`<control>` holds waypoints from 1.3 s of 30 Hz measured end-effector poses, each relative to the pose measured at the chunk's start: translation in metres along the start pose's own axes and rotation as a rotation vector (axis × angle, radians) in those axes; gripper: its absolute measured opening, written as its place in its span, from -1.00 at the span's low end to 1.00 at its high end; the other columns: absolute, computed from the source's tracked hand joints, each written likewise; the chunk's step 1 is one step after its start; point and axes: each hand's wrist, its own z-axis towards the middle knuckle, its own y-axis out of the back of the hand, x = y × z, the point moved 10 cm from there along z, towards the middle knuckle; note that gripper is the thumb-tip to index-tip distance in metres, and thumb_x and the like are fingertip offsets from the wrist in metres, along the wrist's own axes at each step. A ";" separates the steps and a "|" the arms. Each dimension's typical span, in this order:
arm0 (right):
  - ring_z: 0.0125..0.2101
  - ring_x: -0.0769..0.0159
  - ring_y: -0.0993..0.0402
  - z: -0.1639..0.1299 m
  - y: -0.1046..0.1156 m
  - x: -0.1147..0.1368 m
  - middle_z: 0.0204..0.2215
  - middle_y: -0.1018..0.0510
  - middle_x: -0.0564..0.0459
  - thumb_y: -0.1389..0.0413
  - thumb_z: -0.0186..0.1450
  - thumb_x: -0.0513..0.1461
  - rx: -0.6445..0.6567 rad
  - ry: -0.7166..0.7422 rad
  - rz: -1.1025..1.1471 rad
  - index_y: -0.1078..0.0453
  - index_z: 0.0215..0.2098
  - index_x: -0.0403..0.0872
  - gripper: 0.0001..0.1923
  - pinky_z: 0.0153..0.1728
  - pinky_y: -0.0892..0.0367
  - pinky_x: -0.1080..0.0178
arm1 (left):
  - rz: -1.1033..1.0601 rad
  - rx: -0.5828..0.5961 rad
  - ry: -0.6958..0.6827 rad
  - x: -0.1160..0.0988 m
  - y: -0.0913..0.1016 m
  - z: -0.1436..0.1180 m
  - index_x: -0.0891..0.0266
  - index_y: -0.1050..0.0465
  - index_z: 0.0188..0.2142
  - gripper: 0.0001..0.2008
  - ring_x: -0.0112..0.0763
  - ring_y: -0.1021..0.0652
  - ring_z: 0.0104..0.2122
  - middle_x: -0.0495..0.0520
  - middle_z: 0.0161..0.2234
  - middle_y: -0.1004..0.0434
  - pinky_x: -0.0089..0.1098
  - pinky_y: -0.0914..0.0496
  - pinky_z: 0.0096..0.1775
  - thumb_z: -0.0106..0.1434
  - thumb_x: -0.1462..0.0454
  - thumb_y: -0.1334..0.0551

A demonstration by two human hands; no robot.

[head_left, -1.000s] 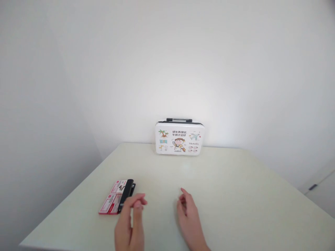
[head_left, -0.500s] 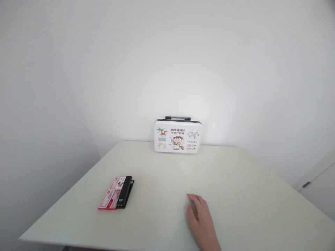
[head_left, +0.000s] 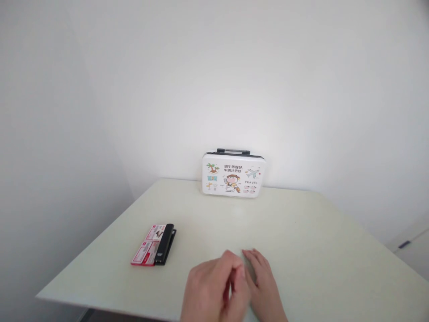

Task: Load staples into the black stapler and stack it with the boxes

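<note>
My left hand [head_left: 211,290] hovers over the near part of the pale table [head_left: 301,241], fingers curled loosely, holding nothing. It partly overlaps my right hand [head_left: 263,281], which lies flat on the tabletop with its fingers together and nothing in it. To the left of both hands a black stapler [head_left: 165,244] lies beside two red and white staple boxes [head_left: 149,245]. At the far edge a small white case [head_left: 233,175] with cartoon travel pictures and a black handle stands upright against the wall.
The table's left edge [head_left: 100,237] and near edge drop off to the floor. White walls close in behind and to the left. A white cabinet with a dark handle [head_left: 407,243] shows at the far right.
My left hand, out of view half a second ago, has come back in from below and now sits beside and over my right hand. The right hand stays flat on the table.
</note>
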 end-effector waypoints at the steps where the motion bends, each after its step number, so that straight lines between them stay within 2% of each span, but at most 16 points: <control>1: 0.32 0.01 -0.19 0.000 -0.005 0.002 0.25 -0.42 -0.12 0.04 0.43 -0.08 0.033 0.019 -0.052 -0.36 0.26 -0.07 -0.50 0.32 -0.18 -0.12 | 0.033 0.060 0.037 0.017 -0.016 0.005 0.09 -0.41 -0.32 -0.75 -0.46 -0.48 -0.54 -0.10 -0.53 -0.44 -0.43 -0.42 -0.45 0.47 0.23 -0.04; 2: 0.36 0.00 -0.12 0.000 -0.011 0.003 0.30 -0.37 -0.08 0.04 0.44 -0.08 0.070 0.035 -0.106 -0.31 0.31 -0.05 -0.47 0.34 -0.12 -0.17 | 0.081 0.090 0.076 0.037 -0.030 0.006 0.10 -0.43 -0.27 -0.74 -0.42 -0.56 -0.41 -0.05 -0.42 -0.53 -0.39 -0.48 -0.33 0.49 0.24 -0.01; 4: 0.40 -0.05 -0.01 0.000 -0.022 0.002 0.36 -0.27 0.01 0.05 0.44 -0.06 0.137 0.047 -0.201 -0.21 0.38 0.01 -0.43 0.35 -0.04 -0.26 | 0.176 0.146 0.063 0.072 -0.059 -0.001 0.11 -0.47 -0.07 -0.74 -0.31 -0.59 -0.08 0.06 -0.12 -0.62 -0.24 -0.51 -0.02 0.49 0.24 0.00; 7: 0.42 -0.09 0.05 0.000 -0.030 -0.001 0.41 -0.14 0.11 0.07 0.45 -0.03 0.190 0.051 -0.280 -0.10 0.42 0.09 -0.41 0.34 -0.03 -0.30 | 0.353 0.176 0.059 0.120 -0.091 -0.023 0.11 -0.30 0.27 -0.58 -0.17 -0.39 0.27 0.13 0.27 -0.40 -0.04 -0.36 0.22 0.48 0.17 -0.04; 10: 0.41 -0.08 0.06 -0.001 -0.033 -0.004 0.41 -0.08 0.15 0.10 0.46 -0.02 0.209 0.055 -0.310 -0.04 0.44 0.12 -0.40 0.34 -0.07 -0.30 | 0.499 0.230 0.016 0.140 -0.115 -0.041 0.03 -0.10 0.40 -0.47 -0.11 -0.24 0.37 0.08 0.40 -0.15 0.06 -0.29 0.27 0.48 0.11 -0.03; 13: 0.40 -0.10 0.02 -0.003 -0.034 -0.005 0.40 -0.08 0.17 0.06 0.45 -0.02 0.199 0.048 -0.309 -0.06 0.42 0.18 -0.41 0.32 -0.10 -0.31 | 0.573 0.247 -0.015 0.145 -0.123 -0.046 0.00 0.00 0.43 -0.43 -0.13 -0.20 0.38 0.05 0.43 -0.04 0.03 -0.28 0.28 0.49 0.08 -0.02; 19: 0.37 -0.13 -0.06 -0.008 -0.034 -0.006 0.38 -0.11 0.18 0.01 0.43 -0.01 0.163 0.044 -0.282 -0.09 0.40 0.28 -0.42 0.29 -0.12 -0.36 | 0.606 0.260 -0.026 0.146 -0.122 -0.043 -0.02 0.04 0.44 -0.43 -0.17 -0.19 0.38 0.01 0.43 0.00 -0.01 -0.29 0.28 0.49 0.06 -0.01; 26: 0.40 -0.10 0.03 -0.011 -0.033 0.000 0.40 -0.04 0.16 0.09 0.46 0.00 0.192 0.042 -0.331 -0.02 0.43 0.19 -0.40 0.30 -0.10 -0.35 | 0.615 0.278 -0.042 0.143 -0.119 -0.047 -0.03 0.05 0.44 -0.43 -0.17 -0.17 0.39 -0.01 0.44 0.01 -0.02 -0.28 0.29 0.50 0.06 -0.01; 32: 0.41 -0.11 0.12 -0.012 -0.033 -0.007 0.42 0.04 -0.02 0.06 0.43 0.03 0.148 0.004 -0.390 -0.07 0.43 0.02 -0.34 0.31 -0.10 -0.30 | 0.641 0.285 -0.090 0.136 -0.119 -0.049 -0.01 0.18 0.46 -0.36 -0.11 -0.15 0.40 0.04 0.45 0.06 0.02 -0.24 0.29 0.49 0.02 -0.01; 39: 0.39 -0.15 0.04 -0.009 -0.036 -0.010 0.41 -0.04 -0.03 0.02 0.40 0.03 0.135 0.002 -0.353 -0.14 0.41 0.04 -0.34 0.30 -0.11 -0.32 | 0.643 0.295 -0.084 0.139 -0.122 -0.049 -0.03 0.18 0.46 -0.36 -0.12 -0.18 0.39 0.04 0.44 0.04 -0.01 -0.25 0.28 0.48 0.00 0.00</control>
